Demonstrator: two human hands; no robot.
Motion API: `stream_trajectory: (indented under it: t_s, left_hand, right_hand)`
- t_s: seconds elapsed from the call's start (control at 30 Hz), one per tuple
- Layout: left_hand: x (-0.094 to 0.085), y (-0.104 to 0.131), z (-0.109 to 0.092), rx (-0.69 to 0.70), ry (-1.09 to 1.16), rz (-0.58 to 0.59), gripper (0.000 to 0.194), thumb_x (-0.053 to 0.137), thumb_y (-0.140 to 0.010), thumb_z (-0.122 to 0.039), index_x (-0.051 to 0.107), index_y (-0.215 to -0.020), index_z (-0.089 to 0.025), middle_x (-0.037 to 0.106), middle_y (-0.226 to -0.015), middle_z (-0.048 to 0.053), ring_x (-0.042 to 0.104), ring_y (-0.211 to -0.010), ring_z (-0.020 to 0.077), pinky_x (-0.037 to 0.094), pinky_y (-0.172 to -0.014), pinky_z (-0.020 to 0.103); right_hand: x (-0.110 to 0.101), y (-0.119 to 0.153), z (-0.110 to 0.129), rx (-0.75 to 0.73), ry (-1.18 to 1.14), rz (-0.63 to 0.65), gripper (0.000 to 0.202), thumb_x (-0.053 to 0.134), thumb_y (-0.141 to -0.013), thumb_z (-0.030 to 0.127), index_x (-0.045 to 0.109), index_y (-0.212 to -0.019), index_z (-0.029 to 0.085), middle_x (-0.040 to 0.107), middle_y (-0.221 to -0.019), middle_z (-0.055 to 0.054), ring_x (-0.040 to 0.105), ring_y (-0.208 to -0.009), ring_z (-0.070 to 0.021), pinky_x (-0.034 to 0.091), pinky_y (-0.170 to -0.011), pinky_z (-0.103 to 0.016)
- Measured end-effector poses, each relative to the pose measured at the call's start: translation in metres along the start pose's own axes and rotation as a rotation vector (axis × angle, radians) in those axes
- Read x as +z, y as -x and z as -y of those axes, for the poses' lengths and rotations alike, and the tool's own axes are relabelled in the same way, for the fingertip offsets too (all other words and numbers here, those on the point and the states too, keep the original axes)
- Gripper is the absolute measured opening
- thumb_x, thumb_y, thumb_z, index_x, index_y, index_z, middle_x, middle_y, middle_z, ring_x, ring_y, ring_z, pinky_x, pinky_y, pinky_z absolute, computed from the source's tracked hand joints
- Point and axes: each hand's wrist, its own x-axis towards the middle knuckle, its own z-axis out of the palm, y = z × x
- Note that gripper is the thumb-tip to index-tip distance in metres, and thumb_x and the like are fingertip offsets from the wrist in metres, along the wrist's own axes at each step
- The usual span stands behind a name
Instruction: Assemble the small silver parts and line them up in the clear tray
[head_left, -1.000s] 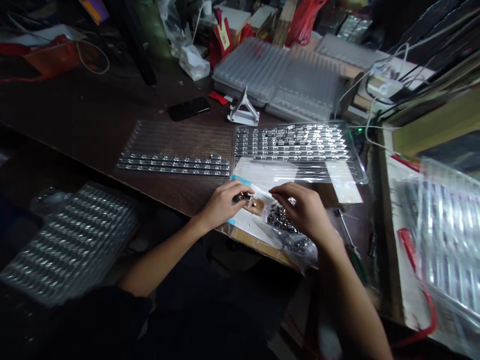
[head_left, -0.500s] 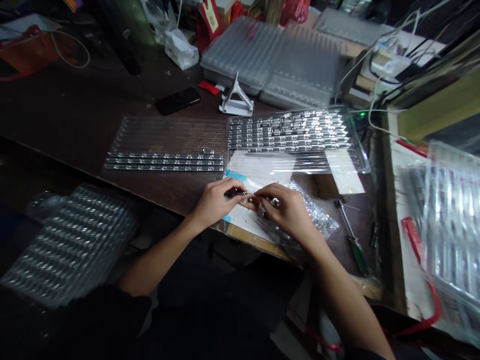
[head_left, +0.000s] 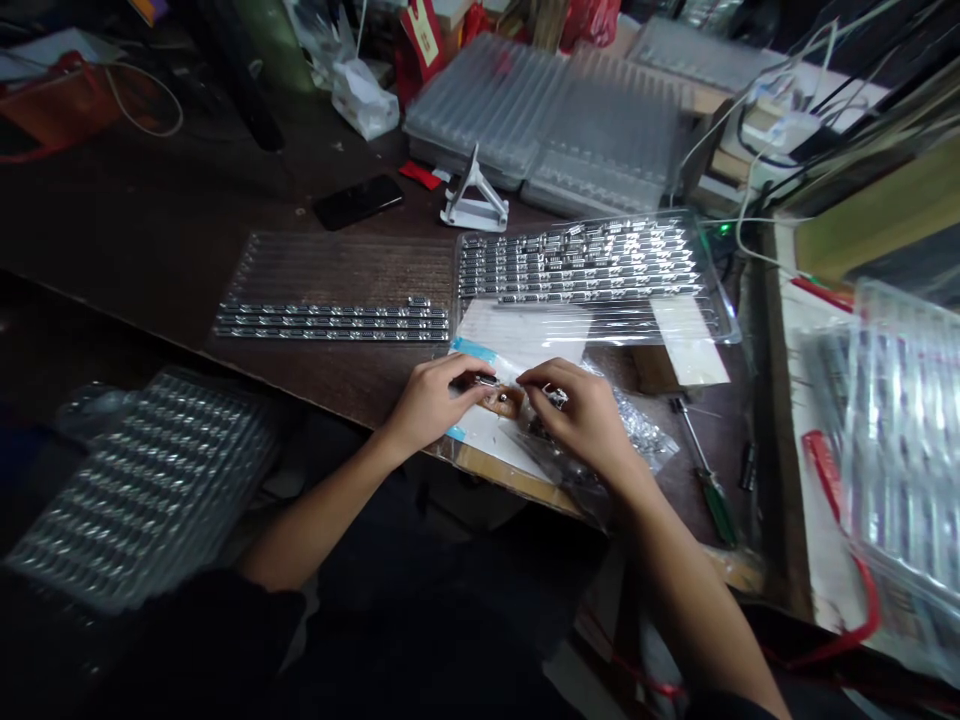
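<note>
My left hand pinches a small dark and silver D-sub connector between thumb and fingers. Just below it, a brown block with a shiny metal stud rests on a white board edged with blue tape. On the other side of the block, my right hand has its fingers curled over small shiny metal pieces, too small to name. Its thumb and index fingertips are near the block. Partly beneath this hand lies a clear plastic bag of many small metal parts.
Behind my hands, a clear ridged tray holds rows of connectors; another tray beside it holds more. A green-handled screwdriver lies to the right. Farther back are a phone, a stand and stacked trays.
My right hand has shifted slightly right, so its fingertips are farther from the connector and the brown block shows more. My left hand keeps the connector in nearly the same place.
</note>
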Motion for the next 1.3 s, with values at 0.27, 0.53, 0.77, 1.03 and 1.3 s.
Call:
stream_trajectory:
  t_s: [0.27,0.53,0.77,1.03,1.3]
  left_hand:
    - [-0.0026,-0.0001,0.0,0.026,0.067,0.068,0.025,0.061,-0.096,-0.037,0.074,-0.091,-0.017,0.075,-0.09,0.006,0.07,-0.085,0.0177,0.053,-0.078,0.026]
    - [-0.002,0.0023,0.0003,-0.074,0.074,-0.002,0.026,0.061,-0.095,-0.041,0.078,-0.098,-0.021,0.079,-0.097,0.004,0.074,-0.087,0.0182,0.055,-0.08,0.025]
    - [-0.0021,0.0024,0.004,-0.156,0.122,-0.025,0.027,0.076,-0.082,-0.045,0.079,-0.093,-0.02,0.078,-0.084,0.003,0.069,-0.066,0.0152,0.052,-0.061,0.023]
    - [-0.0019,0.003,-0.0008,0.011,-0.008,0.032,0.016,0.068,-0.087,-0.017,0.075,-0.101,-0.02,0.078,-0.102,0.003,0.073,-0.094,0.0172,0.056,-0.087,0.027]
    - [-0.0047,0.0005,-0.0036,-0.084,0.068,0.079,0.02,0.066,-0.087,-0.019,0.07,-0.106,-0.018,0.076,-0.104,0.006,0.071,-0.085,0.0171,0.056,-0.079,0.027]
  right_hand:
    - [-0.0012,0.0008,-0.0007,-0.013,0.0,-0.018,0.018,0.055,-0.087,0.012,0.072,-0.09,0.018,0.074,-0.09,-0.007,0.069,-0.083,-0.0192,0.052,-0.077,-0.031]
    - [-0.003,0.0016,-0.0005,-0.01,-0.002,-0.025,0.021,0.055,-0.086,0.01,0.073,-0.091,0.019,0.074,-0.091,-0.006,0.069,-0.083,-0.0188,0.052,-0.076,-0.032]
    - [-0.0048,0.0023,-0.0005,-0.026,0.003,-0.042,0.021,0.053,-0.087,0.011,0.073,-0.092,0.018,0.073,-0.09,-0.006,0.068,-0.082,-0.0179,0.051,-0.075,-0.03]
    - [-0.0054,0.0021,0.0002,-0.014,-0.005,-0.049,0.022,0.052,-0.088,0.014,0.074,-0.092,0.018,0.074,-0.091,-0.007,0.068,-0.084,-0.0187,0.052,-0.077,-0.032]
    - [-0.0072,0.002,0.0017,-0.001,0.001,-0.037,0.024,0.052,-0.087,0.014,0.074,-0.092,0.021,0.074,-0.091,-0.006,0.069,-0.084,-0.0189,0.053,-0.077,-0.033]
